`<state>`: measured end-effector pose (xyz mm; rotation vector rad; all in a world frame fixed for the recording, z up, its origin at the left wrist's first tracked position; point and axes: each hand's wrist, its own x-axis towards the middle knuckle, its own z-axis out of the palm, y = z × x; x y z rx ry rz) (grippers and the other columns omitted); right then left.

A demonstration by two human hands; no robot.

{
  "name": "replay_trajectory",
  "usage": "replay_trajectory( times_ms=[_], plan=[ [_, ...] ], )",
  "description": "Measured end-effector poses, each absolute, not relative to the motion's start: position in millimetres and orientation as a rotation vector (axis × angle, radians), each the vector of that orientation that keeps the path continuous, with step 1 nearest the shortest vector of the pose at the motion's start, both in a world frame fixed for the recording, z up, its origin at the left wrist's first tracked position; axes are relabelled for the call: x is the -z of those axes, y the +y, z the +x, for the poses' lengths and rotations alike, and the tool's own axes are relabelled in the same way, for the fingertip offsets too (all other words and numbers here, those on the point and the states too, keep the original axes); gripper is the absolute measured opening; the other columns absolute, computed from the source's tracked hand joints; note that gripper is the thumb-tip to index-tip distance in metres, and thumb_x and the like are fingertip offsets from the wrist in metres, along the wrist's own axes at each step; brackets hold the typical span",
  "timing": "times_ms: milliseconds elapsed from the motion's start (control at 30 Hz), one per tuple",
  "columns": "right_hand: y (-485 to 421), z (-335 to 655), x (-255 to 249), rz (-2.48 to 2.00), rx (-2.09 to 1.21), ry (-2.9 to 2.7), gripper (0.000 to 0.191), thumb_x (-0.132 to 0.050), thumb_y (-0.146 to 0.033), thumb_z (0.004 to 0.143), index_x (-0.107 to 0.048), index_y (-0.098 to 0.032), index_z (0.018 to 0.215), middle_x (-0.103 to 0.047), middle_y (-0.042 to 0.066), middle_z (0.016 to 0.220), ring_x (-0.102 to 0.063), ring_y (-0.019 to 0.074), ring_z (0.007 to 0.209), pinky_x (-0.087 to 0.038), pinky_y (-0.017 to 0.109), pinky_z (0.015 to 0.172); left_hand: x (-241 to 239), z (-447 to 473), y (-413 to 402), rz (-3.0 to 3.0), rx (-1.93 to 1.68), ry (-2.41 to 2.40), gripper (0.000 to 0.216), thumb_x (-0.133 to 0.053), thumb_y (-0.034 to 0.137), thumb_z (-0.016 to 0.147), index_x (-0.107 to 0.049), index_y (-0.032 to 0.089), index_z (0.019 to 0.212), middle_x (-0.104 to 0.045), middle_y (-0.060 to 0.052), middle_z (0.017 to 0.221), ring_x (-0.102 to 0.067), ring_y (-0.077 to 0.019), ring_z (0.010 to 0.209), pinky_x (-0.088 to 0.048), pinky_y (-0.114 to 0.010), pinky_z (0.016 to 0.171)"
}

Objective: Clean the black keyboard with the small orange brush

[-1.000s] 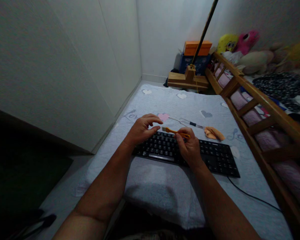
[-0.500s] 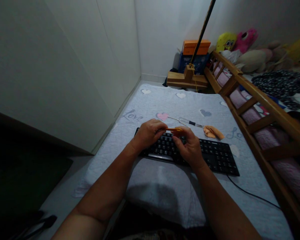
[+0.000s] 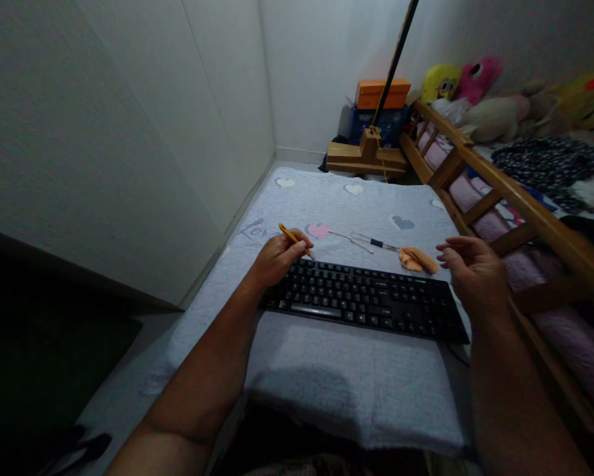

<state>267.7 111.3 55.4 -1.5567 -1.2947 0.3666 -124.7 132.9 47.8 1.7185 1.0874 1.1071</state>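
Note:
My left hand (image 3: 279, 259) is closed around a thin yellow pen-like stick (image 3: 291, 235) with a pale tip. The tip points down at the top edge of a black keyboard (image 3: 366, 297), near its left end. I cannot tell whether the tip touches the keys. Off the keyboard's right end, my right hand (image 3: 475, 268) is raised with fingers apart and nothing in it. Closest to that hand lies a crumpled tan cloth (image 3: 418, 260). Behind the keyboard rest a wire tool with a black grip (image 3: 376, 243) and a thin white stick (image 3: 362, 245).
The keyboard lies on a pale blue quilted cover (image 3: 326, 370) printed with hearts. A wooden bed rail (image 3: 519, 192) runs along the right, with plush toys (image 3: 440, 82) beyond it. A white panel (image 3: 143, 132) stands at left. Behind are a wooden stand (image 3: 366, 157) and an orange box (image 3: 383, 94).
My right hand has let go of the yellow stick and moved right, past the keyboard's end. My left hand has shifted slightly left, and the stick now tilts with its tip down.

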Motion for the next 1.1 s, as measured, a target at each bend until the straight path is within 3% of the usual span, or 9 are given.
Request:
replay_trajectory(
  times_ms=[133,300,500,767,1100],
  plan=[
    [106.0,313.6,-37.6,-1.634,-0.332,-1.097,0.022,-0.073,-0.037,0.078,-0.068,-0.024,0.096,-0.077,0.007,0.092,-0.072,0.0236,0.075,-0.059,0.039,0.068,-44.6,-125.5,134.1,1.827,-1.105,1.128,0.018,-0.058,0.034,0.093,-0.069,0.020,0.089,-0.069,-0.007,0.096,-0.067,-0.0225,0.095,-0.055,-0.038,0.091],
    [99.1,343.6,-7.8,-1.656,-0.317,-0.930,0.018,-0.071,-0.036,0.078,-0.065,-0.027,0.092,-0.074,0.005,0.087,-0.071,0.0255,0.073,-0.061,0.043,0.067,-41.9,-125.5,135.2,1.760,-1.015,1.175,0.022,-0.055,0.038,0.098,-0.068,0.020,0.100,-0.070,-0.005,0.090,-0.068,-0.0220,0.087,-0.056,-0.039,0.088],
    [98.6,346.9,8.8,-1.718,-0.442,-0.788,0.021,-0.070,-0.036,0.075,-0.067,-0.029,0.094,-0.075,0.004,0.088,-0.066,0.0217,0.066,-0.056,0.035,0.055,-35.8,-123.2,134.0,1.802,-1.079,1.243,0.019,-0.059,0.035,0.096,-0.066,0.022,0.109,-0.073,-0.005,0.094,-0.071,-0.0220,0.091,-0.057,-0.040,0.090],
    [104.7,335.1,7.1,-1.734,-0.486,-0.700,0.021,-0.069,-0.021,0.070,-0.067,-0.023,0.091,-0.071,0.002,0.077,-0.062,0.0157,0.059,-0.053,0.029,0.057,-37.9,-116.8,128.6,2.007,-1.126,1.318,0.012,-0.061,0.031,0.095,-0.067,0.021,0.094,-0.073,-0.004,0.084,-0.069,-0.0175,0.077,-0.055,-0.033,0.078],
    [105.4,325.3,-0.7,-1.816,-0.477,-0.684,0.022,-0.068,-0.019,0.068,-0.070,-0.019,0.089,-0.070,0.001,0.074,-0.063,0.0149,0.062,-0.052,0.026,0.058,-36.4,-115.5,128.9,1.890,-1.099,1.305,0.016,-0.062,0.027,0.090,-0.072,0.019,0.099,-0.069,0.001,0.071,-0.061,-0.0128,0.059,-0.048,-0.027,0.060]
  ],
)
